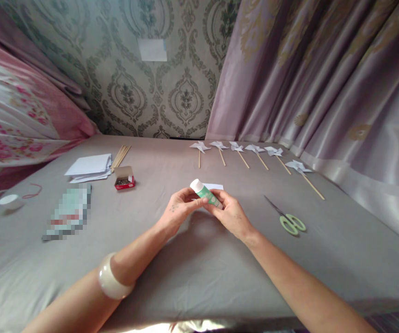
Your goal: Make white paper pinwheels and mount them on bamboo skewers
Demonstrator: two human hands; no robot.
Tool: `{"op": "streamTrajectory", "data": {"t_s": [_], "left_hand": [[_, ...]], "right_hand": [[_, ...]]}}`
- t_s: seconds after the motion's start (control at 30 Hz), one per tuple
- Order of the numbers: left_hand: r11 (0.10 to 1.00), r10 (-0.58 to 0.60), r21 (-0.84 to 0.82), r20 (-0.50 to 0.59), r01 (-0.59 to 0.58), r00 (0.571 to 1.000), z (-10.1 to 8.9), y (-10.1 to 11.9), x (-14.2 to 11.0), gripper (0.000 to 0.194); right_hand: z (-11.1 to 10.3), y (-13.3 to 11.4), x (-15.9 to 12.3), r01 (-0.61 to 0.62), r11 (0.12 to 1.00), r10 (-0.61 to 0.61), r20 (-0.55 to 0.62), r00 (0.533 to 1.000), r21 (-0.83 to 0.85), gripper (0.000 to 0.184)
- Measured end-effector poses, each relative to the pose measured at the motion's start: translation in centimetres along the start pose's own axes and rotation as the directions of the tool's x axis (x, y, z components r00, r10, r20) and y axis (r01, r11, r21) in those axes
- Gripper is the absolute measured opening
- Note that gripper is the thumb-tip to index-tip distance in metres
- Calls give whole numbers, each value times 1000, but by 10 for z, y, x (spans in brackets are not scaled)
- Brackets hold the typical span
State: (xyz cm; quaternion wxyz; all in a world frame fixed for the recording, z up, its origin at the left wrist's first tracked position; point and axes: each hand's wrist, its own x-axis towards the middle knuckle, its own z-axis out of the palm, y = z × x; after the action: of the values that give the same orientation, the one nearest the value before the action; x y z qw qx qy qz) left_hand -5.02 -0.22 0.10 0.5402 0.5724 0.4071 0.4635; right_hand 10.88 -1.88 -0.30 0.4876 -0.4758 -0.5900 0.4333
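Both hands meet over the middle of the grey cloth. My right hand grips the body of a green glue tube with a white cap, tilted up to the left. My left hand has its fingertips pinched on the tube near the cap end. A small white paper piece lies on the cloth just behind the hands.
Several paper pinwheels on wooden sticks line the far right. Green-handled scissors lie right of my hands. A red box of pins, wooden sticks, a white paper stack and a tape roll sit at the left.
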Motion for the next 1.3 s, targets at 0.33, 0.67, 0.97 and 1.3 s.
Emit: {"op": "streamTrajectory", "data": {"t_s": [0.33, 0.67, 0.97, 1.3], "left_hand": [[262, 258, 808, 469, -528, 845, -7, -21, 1, 37], [247, 243, 801, 493, -545, 835, -6, -25, 4, 39], [231, 207, 812, 497, -535, 843, -5, -22, 3, 38], [205, 156, 820, 512, -535, 845, -5, -16, 6, 39]], "right_hand": [[-76, -22, 28, -114, 980, 78, -213, 974, -162, 42], [-62, -2, 58, 46, 963, -96, -177, 980, -266, 39], [-35, -16, 63, 123, 776, -203, -60, 977, -619, 27], [-26, -9, 65, 146, 760, -201, -16, 979, -633, 33]]}}
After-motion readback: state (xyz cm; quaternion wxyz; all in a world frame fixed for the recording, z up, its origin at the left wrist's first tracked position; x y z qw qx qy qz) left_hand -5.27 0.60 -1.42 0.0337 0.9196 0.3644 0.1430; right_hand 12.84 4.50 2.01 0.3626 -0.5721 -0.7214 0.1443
